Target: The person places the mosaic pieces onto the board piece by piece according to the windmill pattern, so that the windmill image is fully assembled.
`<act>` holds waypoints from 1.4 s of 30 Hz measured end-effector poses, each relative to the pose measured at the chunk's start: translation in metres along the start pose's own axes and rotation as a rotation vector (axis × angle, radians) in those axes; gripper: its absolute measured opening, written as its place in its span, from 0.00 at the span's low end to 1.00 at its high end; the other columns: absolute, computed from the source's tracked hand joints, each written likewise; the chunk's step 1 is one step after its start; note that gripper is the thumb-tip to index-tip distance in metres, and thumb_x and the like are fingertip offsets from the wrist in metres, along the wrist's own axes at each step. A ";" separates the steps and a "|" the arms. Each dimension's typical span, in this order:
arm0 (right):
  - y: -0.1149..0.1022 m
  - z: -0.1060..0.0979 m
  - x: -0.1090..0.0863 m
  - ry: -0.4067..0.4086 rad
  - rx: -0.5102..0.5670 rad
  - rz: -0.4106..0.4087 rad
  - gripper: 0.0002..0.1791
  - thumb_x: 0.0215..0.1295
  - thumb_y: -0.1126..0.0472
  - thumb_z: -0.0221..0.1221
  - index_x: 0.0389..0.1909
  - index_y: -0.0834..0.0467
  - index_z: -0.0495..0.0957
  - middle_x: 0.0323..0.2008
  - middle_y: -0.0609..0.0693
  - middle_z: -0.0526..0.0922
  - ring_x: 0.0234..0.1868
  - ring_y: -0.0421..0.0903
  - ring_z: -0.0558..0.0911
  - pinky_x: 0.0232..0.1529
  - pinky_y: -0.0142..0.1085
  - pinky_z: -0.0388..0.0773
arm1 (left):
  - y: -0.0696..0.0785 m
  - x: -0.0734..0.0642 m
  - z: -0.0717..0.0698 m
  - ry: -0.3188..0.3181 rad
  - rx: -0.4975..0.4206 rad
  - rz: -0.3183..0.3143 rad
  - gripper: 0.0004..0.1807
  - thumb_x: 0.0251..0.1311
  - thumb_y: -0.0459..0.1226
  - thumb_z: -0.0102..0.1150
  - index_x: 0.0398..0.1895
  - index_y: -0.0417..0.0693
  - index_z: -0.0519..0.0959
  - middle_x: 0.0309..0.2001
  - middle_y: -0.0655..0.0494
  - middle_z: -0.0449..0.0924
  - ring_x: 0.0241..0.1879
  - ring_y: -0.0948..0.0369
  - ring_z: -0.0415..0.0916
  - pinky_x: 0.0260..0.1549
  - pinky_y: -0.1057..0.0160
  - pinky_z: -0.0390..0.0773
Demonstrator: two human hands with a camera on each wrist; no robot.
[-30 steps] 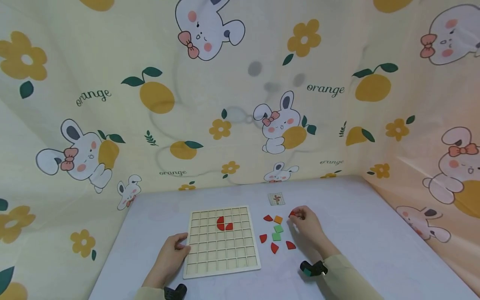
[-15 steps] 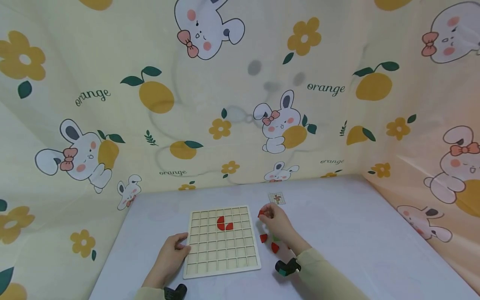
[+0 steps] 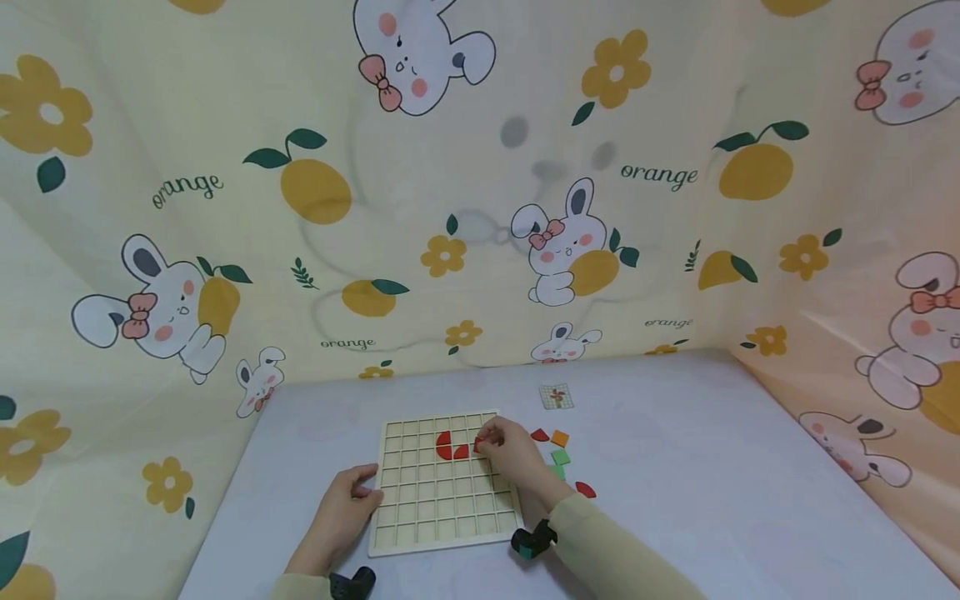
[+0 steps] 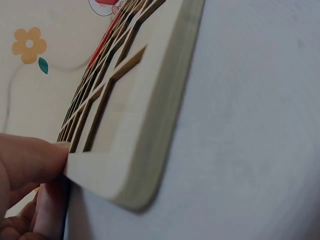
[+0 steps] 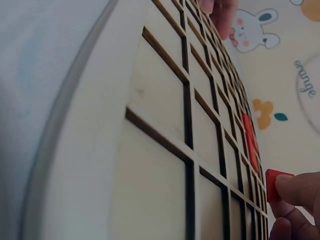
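My right hand [image 3: 517, 454] pinches a small red quarter-circle piece [image 5: 273, 185] between thumb and fingers, over the upper right part of a pale wooden grid board [image 3: 435, 521]. Several red pieces [image 3: 444, 445] sit in the board's cells just left of that hand. At the board's left edge my left hand [image 3: 341, 508] holds the rim, its thumb [image 4: 37, 159] against the frame in the left wrist view. The right wrist view shows the held piece close above the cells, near the red pieces set in the grid.
Loose to the right of the board lie a red piece [image 3: 539, 435], an orange square [image 3: 560, 438], green squares [image 3: 561, 457] and another red piece [image 3: 586, 490]. A small pattern card [image 3: 557, 397] lies behind them. A printed curtain [image 3: 480, 167] hangs behind the table.
My right hand has carried the red piece leftward, from beyond the loose pieces to over the board's upper right. The left hand has stayed at the board's left edge.
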State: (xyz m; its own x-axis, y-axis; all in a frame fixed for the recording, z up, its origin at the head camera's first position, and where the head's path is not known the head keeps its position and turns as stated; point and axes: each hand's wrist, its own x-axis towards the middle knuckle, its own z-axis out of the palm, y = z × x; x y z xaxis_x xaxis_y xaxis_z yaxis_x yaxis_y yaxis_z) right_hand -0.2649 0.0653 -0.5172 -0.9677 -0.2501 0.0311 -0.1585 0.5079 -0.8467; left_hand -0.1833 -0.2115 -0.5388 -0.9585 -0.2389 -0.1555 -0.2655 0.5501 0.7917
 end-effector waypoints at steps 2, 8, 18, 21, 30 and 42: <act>-0.001 0.002 0.000 0.004 -0.011 -0.009 0.02 0.65 0.62 0.62 0.36 0.54 0.78 0.28 0.45 0.78 0.30 0.44 0.75 0.30 0.38 0.72 | 0.001 0.000 0.000 0.001 0.000 0.000 0.28 0.60 0.34 0.62 0.64 0.43 0.70 0.50 0.49 0.72 0.43 0.57 0.70 0.38 0.59 0.73; 0.000 0.005 0.001 0.002 -0.045 0.015 0.02 0.65 0.60 0.62 0.35 0.52 0.78 0.29 0.43 0.77 0.31 0.43 0.74 0.30 0.38 0.72 | 0.002 0.000 0.002 0.006 0.005 -0.016 0.28 0.60 0.34 0.62 0.65 0.45 0.70 0.50 0.51 0.71 0.43 0.58 0.69 0.38 0.60 0.72; 0.001 0.010 0.001 0.008 -0.097 0.025 0.02 0.66 0.59 0.61 0.34 0.50 0.78 0.30 0.42 0.77 0.32 0.44 0.74 0.34 0.39 0.72 | 0.003 0.001 0.002 0.009 0.000 -0.013 0.27 0.59 0.34 0.62 0.64 0.45 0.71 0.47 0.51 0.72 0.42 0.58 0.70 0.35 0.61 0.71; 0.001 0.010 0.000 0.010 -0.112 0.019 0.02 0.66 0.59 0.61 0.35 0.50 0.78 0.33 0.43 0.75 0.34 0.44 0.73 0.36 0.39 0.72 | 0.003 0.001 0.002 0.008 0.001 -0.010 0.27 0.59 0.34 0.62 0.64 0.44 0.71 0.47 0.51 0.72 0.42 0.58 0.70 0.36 0.61 0.72; 0.001 0.014 -0.001 0.041 -0.219 -0.035 0.02 0.65 0.60 0.62 0.36 0.54 0.82 0.34 0.44 0.74 0.34 0.43 0.72 0.37 0.39 0.72 | 0.004 0.001 0.001 0.000 0.000 -0.017 0.28 0.60 0.34 0.62 0.64 0.44 0.70 0.48 0.51 0.72 0.42 0.58 0.70 0.37 0.60 0.72; -0.005 0.015 -0.009 -0.010 -0.317 -0.059 0.10 0.66 0.61 0.60 0.46 0.58 0.83 0.40 0.48 0.74 0.36 0.42 0.72 0.38 0.38 0.74 | -0.001 0.003 0.003 0.003 0.005 -0.022 0.28 0.60 0.34 0.62 0.65 0.44 0.69 0.53 0.49 0.71 0.43 0.58 0.69 0.38 0.60 0.72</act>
State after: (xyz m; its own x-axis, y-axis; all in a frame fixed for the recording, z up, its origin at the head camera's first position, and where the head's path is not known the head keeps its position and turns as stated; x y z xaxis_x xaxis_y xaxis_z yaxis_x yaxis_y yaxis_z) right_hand -0.2520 0.0527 -0.5208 -0.9532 -0.2946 0.0688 -0.2694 0.7232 -0.6360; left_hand -0.1862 -0.2105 -0.5416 -0.9521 -0.2536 -0.1710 -0.2872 0.5487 0.7851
